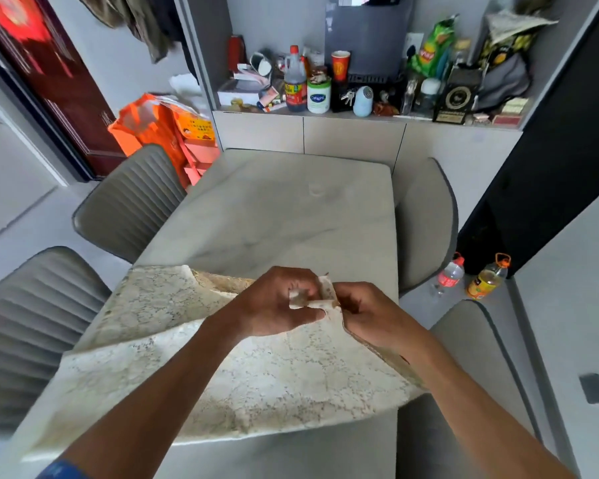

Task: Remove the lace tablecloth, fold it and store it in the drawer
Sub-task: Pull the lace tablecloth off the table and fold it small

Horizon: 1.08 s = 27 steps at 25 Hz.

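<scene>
While both hands meet over the near half of the table (291, 209), the cloth (242, 371) hangs from them, partly folded. The left hand (277, 302) pinches a corner of the cloth btwn thumb and fingers; the right hand (363, 312) grips the adjoining corner, fingers curled shut on the fabric. The two held corners touch, w/ a small flap sticking up btwn the hands. From there the cloth slopes down toward the person and to the left, its lower edge resting on the near part of the table, a 2nd layer showing at the upper left where the fabric is doubled over. The cloth is cream lace w/ a mottled pattern. The far half of the table is bare grey stone-look top.

Two ribbed chairs (125, 205) stand at the table's left side, one more chair at the right. Beyond the table, a counter (360, 116) is crowded w/ bottles, a white jar (319, 96), a red cup (340, 65) and snack bags. An orange bag (153, 122) sits on the floor at left, near a dark red door. Two plastic bottles (488, 278) stand on the floor at right. No drawer is identifiable for certain; cabinet fronts under the counter are closed.
</scene>
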{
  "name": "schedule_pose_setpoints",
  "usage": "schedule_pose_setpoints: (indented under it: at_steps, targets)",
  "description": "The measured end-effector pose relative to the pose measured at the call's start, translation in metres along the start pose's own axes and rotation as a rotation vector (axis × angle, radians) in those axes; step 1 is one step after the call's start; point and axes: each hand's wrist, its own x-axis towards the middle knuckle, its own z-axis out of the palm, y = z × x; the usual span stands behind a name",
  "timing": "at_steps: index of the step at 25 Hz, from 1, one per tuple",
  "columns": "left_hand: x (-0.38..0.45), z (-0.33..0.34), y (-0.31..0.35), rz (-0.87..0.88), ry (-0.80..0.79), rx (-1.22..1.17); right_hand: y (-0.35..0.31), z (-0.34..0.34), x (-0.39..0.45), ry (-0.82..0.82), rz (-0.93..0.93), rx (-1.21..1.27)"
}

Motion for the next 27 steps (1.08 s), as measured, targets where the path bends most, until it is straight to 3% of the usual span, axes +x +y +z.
schedule_pose_setpoints:
  at_steps: [6, 10, 15, 25, 27]
  targets:
    - [-0.082, -0.038, 0.029, 0.101, 0.04, -0.136, -0.075, 0.06, -0.052, 0.17, 0.049, -0.015]
    - [-0.135, -0.058, 0.047, 0.17, 0.105, -0.087, -0.119, 0.102, -0.087, 0.299, 0.011, 0.021]
    - [-0.193, -0.091, 0.069, 0.193, 0.238, -0.078, -0.139, 0.143, -0.151, 0.487, -0.038, -0.225]
    - [-0.357, -0.116, 0.122, 0.17, 0.57, 0.052, -0.152, 0.214, -0.303, 0.242, 0.114, -0.405]
    - [-0.397, -0.118, 0.128, 0.136, 0.633, 0.044, -0.15, 0.227, -0.326, 0.301, 0.124, -0.451]
